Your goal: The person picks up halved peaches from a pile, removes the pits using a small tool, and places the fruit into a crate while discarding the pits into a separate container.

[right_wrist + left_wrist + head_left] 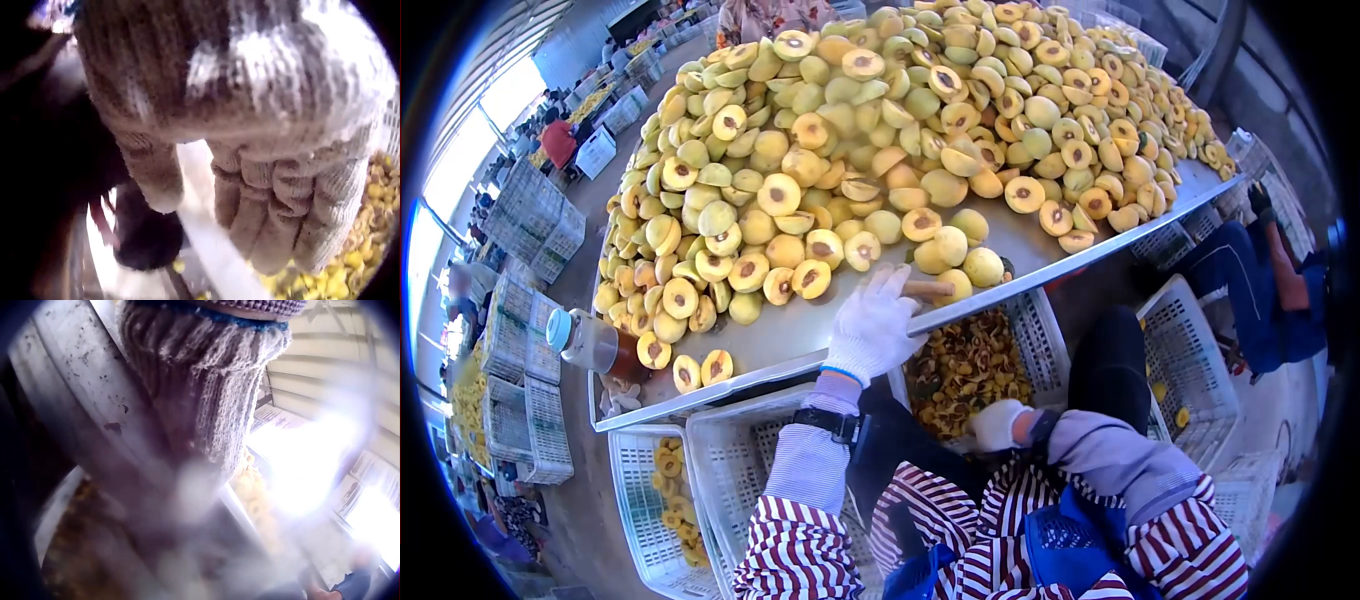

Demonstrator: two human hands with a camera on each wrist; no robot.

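L hand [872,325], white knit glove, rests at front edge of metal table [800,335]; fingers stretched flat toward peach halves [870,130], fingertips beside a wooden handle [927,289] — can't tell if thumb grips it. R hand [998,424], gloved, low by lap, over white crate [1040,330] w/ pits and scraps; right wrist view: fingers curled loosely, nothing held. Peach pile covers most of table, nearest fruit just beyond L fingertips. Bottle w/ blue cap [585,340] at table's left corner. No legible writing or labels anywhere.
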